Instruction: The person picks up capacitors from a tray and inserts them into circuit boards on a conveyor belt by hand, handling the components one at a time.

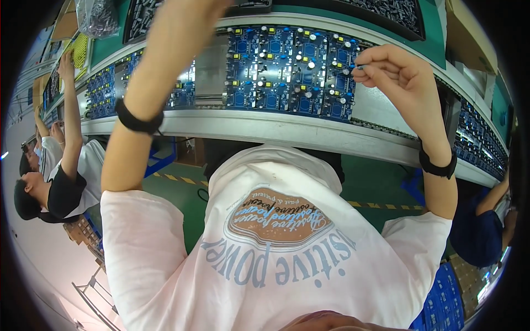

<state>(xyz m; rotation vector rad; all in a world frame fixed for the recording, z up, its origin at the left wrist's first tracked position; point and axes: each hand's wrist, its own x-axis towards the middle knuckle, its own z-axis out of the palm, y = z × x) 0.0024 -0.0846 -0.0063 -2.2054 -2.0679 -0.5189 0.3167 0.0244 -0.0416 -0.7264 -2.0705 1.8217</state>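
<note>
A panel of blue circuit boards (276, 71) lies on the conveyor in front of me, dotted with yellow blocks, silver-topped round capacitors and small blue parts. My right hand (400, 71) hovers at the panel's right edge, closed in a pinch. Between its thumb and forefinger shows the tip of a small blue component (361, 67); its exact kind is too small to tell. Stretched forward past the panel, my left hand (190, 14) is smeared by motion and partly cut off by the upper edge, near the black parts trays. Its fingers cannot be made out.
Black trays of small dark parts stand beyond the conveyor, one at left (142, 22), one at right (395, 14). A clear bag of parts (98, 19) is at far left. A metal rail (248, 126) runs along the near side. Co-workers (61, 182) sit left and right.
</note>
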